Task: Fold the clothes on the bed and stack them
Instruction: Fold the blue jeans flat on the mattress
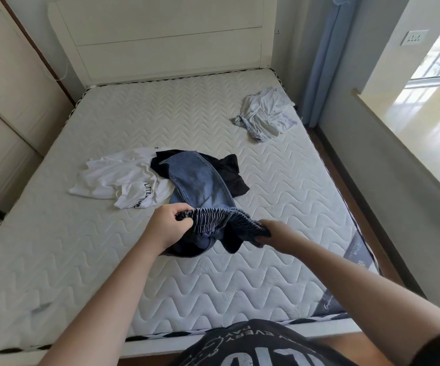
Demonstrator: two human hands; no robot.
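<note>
Blue jeans (197, 180) stretch across the middle of the bare mattress (81, 260). Their elastic waistband is lifted toward me. My left hand (167, 223) grips the waistband's left end, and my right hand (269, 235) grips its right end. The legs trail away over a black garment (233, 171), which also shows beneath the waistband. A white T-shirt (118, 178) with black lettering lies crumpled to the left of the jeans. At the far right of the bed sits a rumpled pale grey garment (265, 114).
A white headboard (160, 35) closes the far end of the bed. Cream wardrobe doors (5, 101) run along the left side. On the right are a blue curtain (324, 62), a narrow strip of wooden floor (345, 186) and a window ledge (411, 128).
</note>
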